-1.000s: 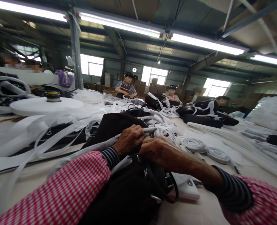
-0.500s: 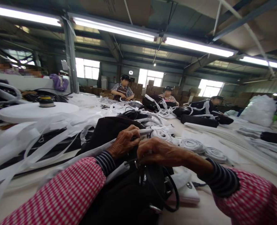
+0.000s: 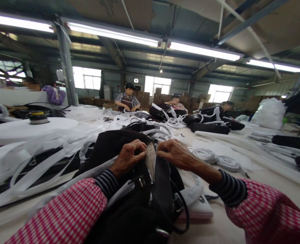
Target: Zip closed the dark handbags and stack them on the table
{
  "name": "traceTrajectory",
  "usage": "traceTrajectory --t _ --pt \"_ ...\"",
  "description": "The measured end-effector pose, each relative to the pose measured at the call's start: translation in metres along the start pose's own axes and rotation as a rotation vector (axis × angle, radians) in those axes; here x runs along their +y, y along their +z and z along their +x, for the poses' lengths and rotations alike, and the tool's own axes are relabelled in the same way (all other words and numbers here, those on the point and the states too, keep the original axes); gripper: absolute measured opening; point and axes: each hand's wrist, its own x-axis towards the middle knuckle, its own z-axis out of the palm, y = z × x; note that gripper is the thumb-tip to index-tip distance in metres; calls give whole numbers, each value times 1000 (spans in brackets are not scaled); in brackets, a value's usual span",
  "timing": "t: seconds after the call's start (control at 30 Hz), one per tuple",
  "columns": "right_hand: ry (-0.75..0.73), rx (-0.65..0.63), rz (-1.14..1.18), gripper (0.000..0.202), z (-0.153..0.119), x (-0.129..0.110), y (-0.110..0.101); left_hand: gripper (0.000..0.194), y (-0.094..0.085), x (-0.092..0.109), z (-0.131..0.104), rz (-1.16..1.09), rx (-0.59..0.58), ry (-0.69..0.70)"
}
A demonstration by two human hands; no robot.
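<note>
A black bag [image 3: 129, 206] lies in front of me with its silver zipper [image 3: 152, 181] partly undone, showing a beige lining [image 3: 151, 163]. Across that gap a thin pale thread [image 3: 151, 151] runs between my fingertips. My left hand [image 3: 131, 156] pinches its left end, and my right hand [image 3: 174, 152] pinches its right end. Whether the fingers also grip the bag's edges, I cannot tell. Below the right hand, a thin black strap [image 3: 187, 210] loops off the bag's side. A metal buckle [image 3: 141, 182] sits left of the zipper.
White strips [image 3: 45, 166] spread over the table at left, near a big white roll [image 3: 61, 124]. Coiled white cords [image 3: 204, 155] lie at right. Farther back are black bags [image 3: 211, 127], a plastic sack [image 3: 269, 112] and a seated person [image 3: 127, 100]. White material [image 3: 195, 215] is beside the bag.
My hands, close together before, have moved apart, with the thread now visible between them. The open zipper and beige lining have come into sight. The view has shifted slightly.
</note>
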Motion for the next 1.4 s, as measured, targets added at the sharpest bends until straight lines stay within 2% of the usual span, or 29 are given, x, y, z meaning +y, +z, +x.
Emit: traceTrajectory --t 0.13,0.23,0.3,0.47,0.57,0.67,0.87,1.0,1.2,1.4 --pt "-26 242 79 18 0 31 1 15 2 1 0 19 -7 9" --pt "29 199 268 17 -3 56 2 14 2 2 0 72 -54 42" --pt "9 160 340 15 -3 63 5 11 3 2 -1 115 -79 63" --pt "-55 18 307 10 13 48 8 9 2 2 -1 111 -128 21" --pt "-71 -19 218 9 22 34 6 9 2 1 -1 86 -133 9" --pt "-91 -15 164 11 18 30 5 9 2 0 -2 66 -125 15" --pt "-46 90 56 12 -1 27 11 11 4 1 -2 55 -114 13" --pt "-55 37 129 11 1 24 13 9 4 2 -2 68 -130 -15" --pt "-216 -14 275 12 3 30 15 10 3 2 -3 94 -116 -21" --pt "-203 -27 343 12 0 33 14 10 3 3 -2 67 -136 29"
